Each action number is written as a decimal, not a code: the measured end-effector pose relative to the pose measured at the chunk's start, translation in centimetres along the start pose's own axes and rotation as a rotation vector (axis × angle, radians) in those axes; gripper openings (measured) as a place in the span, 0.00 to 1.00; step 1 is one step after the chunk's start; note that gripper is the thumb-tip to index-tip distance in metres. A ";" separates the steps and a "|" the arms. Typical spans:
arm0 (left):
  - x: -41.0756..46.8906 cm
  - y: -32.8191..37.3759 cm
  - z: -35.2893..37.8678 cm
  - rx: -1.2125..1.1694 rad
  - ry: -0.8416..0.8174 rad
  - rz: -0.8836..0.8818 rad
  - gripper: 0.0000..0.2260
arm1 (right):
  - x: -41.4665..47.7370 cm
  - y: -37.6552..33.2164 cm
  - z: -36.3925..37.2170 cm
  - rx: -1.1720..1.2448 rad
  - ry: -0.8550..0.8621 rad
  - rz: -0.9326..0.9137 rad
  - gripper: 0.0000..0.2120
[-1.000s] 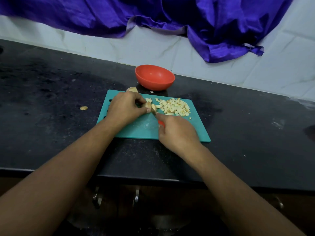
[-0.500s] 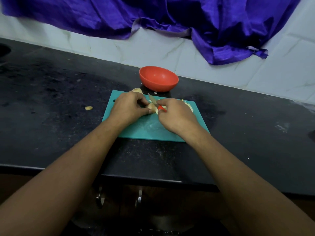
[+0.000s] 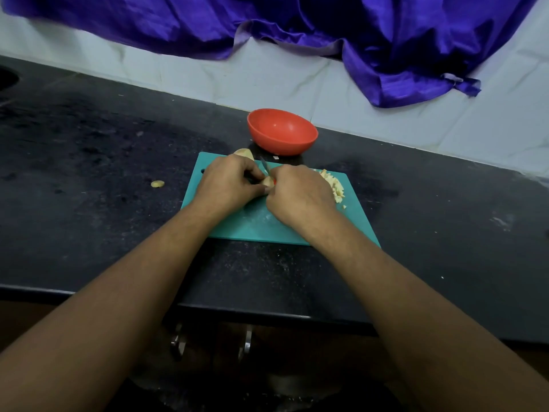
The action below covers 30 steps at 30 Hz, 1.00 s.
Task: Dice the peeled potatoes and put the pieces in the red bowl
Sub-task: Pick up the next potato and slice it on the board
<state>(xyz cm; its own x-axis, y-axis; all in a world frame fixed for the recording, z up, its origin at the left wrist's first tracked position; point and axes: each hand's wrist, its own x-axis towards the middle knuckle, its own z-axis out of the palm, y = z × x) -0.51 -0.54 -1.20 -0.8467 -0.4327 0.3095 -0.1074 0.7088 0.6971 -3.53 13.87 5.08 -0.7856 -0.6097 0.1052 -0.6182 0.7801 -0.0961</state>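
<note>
so the person's left hand (image 3: pixel 228 185) has its fingers curled tight on a potato chunk (image 3: pixel 268 182), the right hand (image 3: pixel 300 194) is wrapped round the knife (image 3: pixel 265 165), whose blade pokes up between both sets of fingers, the diced pile (image 3: pixel 334 185) sits just right of them, and the red bowl (image 3: pixel 282 132) sits just beyond.

Under the left hand (image 3: pixel 228 182) and right hand (image 3: pixel 300 191): a plain teal rectangular plastic cutting board (image 3: pixel 258 227). Between them, a pale cream potato chunk (image 3: pixel 268 181) and a grey-bladed red-handled knife (image 3: pixel 264 166). Beyond them, a plain orange-red round plastic bowl (image 3: pixel 282 135).
</note>
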 end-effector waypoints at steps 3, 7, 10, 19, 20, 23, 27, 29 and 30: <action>-0.1 0.1 0.0 0.003 0.012 -0.001 0.06 | -0.8 0.1 0.7 -0.017 -0.015 -0.018 0.14; -0.1 0.3 -0.1 0.012 0.017 0.002 0.06 | -1.4 0.1 0.9 -0.026 -0.020 -0.026 0.16; -0.2 0.5 -0.2 0.008 0.015 -0.004 0.06 | -2.1 0.2 0.8 -0.039 -0.040 -0.021 0.18; -0.4 0.8 -0.3 -0.003 -0.007 -0.022 0.09 | -5.3 2.6 0.7 0.011 -0.075 -0.035 0.26; -0.4 0.8 -0.3 -0.005 -0.009 -0.025 0.09 | -5.5 3.1 0.5 0.057 -0.084 -0.024 0.25; -0.5 0.8 -0.3 -0.020 -0.003 -0.034 0.09 | -5.5 4.6 -0.3 0.253 -0.077 0.034 0.22; -0.7 0.8 -0.3 -0.026 -0.018 -0.027 0.08 | -5.1 4.8 -1.0 0.291 0.062 0.047 0.21; -0.8 0.8 -0.3 -0.037 -0.026 -0.016 0.07 | -4.7 4.0 -1.0 0.264 0.081 0.035 0.21; -0.8 0.8 -0.3 -0.041 -0.025 -0.012 0.07 | -4.5 3.6 -0.9 0.246 0.076 0.026 0.22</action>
<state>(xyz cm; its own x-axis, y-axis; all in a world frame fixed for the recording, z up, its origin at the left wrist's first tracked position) 0.24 0.17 -0.68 -0.8583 -0.4265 0.2854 -0.0962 0.6800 0.7269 -2.18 19.56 5.13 -0.8030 -0.5703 0.1732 -0.5924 0.7319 -0.3367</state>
